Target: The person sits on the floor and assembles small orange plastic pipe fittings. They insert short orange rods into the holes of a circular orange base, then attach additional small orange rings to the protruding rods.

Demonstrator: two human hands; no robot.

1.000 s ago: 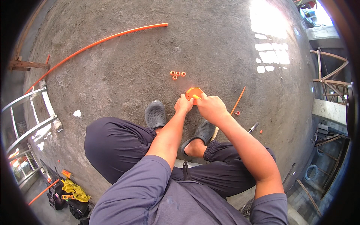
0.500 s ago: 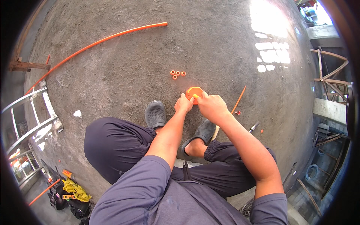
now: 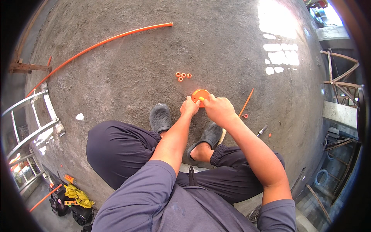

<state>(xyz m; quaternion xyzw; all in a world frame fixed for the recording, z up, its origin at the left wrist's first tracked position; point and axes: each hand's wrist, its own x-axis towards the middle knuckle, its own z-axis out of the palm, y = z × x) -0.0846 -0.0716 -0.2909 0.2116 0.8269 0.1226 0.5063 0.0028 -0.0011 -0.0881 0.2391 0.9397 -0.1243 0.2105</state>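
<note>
Out in front of my feet, both hands meet at an orange octagonal junction box [image 3: 199, 93] close to the floor. My left hand [image 3: 188, 106] grips the box's near left edge with closed fingers. Closed around a small yellow piece [image 3: 201, 99], perhaps a tool's handle, is my right hand [image 3: 218, 110]; the piece points at the inside of the box. Its kind is not clear, and my fingers cover much of it. A little beyond the box, several small orange pipe fittings [image 3: 183, 75] lie grouped on the floor.
A long orange pipe [image 3: 112, 39] lies at the far left. Right of my hands are a thin orange rod [image 3: 246, 102], a small red piece [image 3: 245, 116] and a dark-handled tool [image 3: 262, 130]. A metal ladder-like frame [image 3: 33, 131] stands left; bags and yellow cloth [image 3: 79, 195] lie lower left.
</note>
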